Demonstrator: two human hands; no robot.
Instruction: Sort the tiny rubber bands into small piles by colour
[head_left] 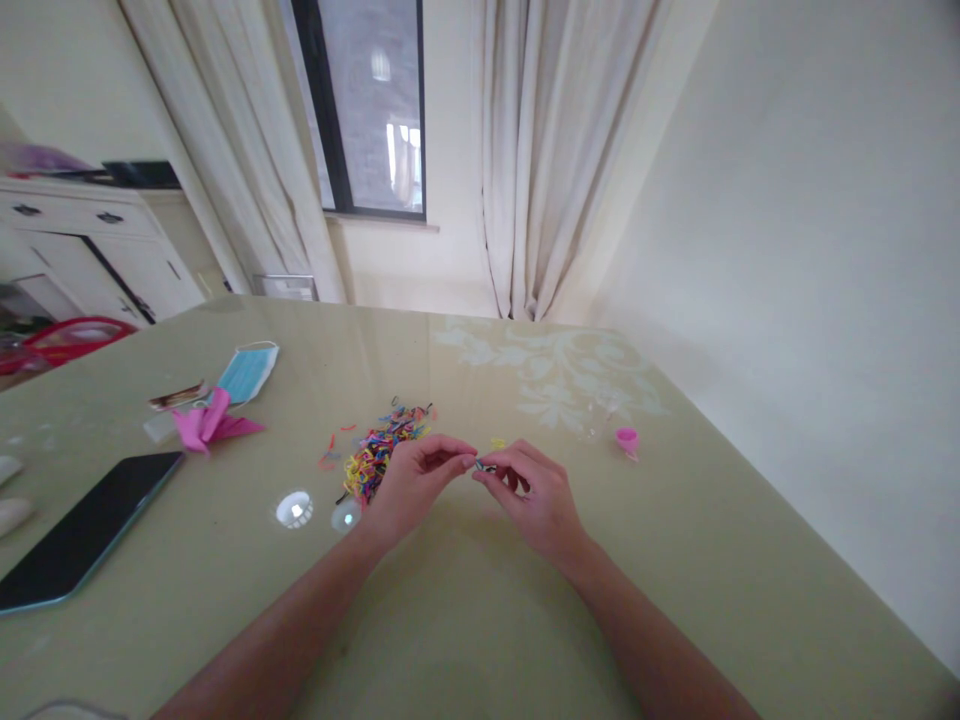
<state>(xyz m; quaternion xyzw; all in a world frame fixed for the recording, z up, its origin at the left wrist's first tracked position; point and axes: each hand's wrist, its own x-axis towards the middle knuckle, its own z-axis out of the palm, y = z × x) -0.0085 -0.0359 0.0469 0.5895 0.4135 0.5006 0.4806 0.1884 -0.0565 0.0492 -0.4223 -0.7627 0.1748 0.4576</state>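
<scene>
My left hand [420,478] and my right hand [538,490] meet over the middle of the table, fingertips almost touching. Between them is a small dark rubber band [486,467], pinched by thumb and forefinger on each side; its details are mostly hidden. Just left of my left hand lies a heap of small coloured rubber bands [375,455], partly covered by that hand. A few yellow bands [497,442] rest on the table beyond my fingertips.
A pink cup-shaped piece [627,440] sits to the right. On the left are a pink folded paper crane [208,424], a blue face mask [247,375] and a black tablet [86,525]. A wall borders the table [720,580] on the right.
</scene>
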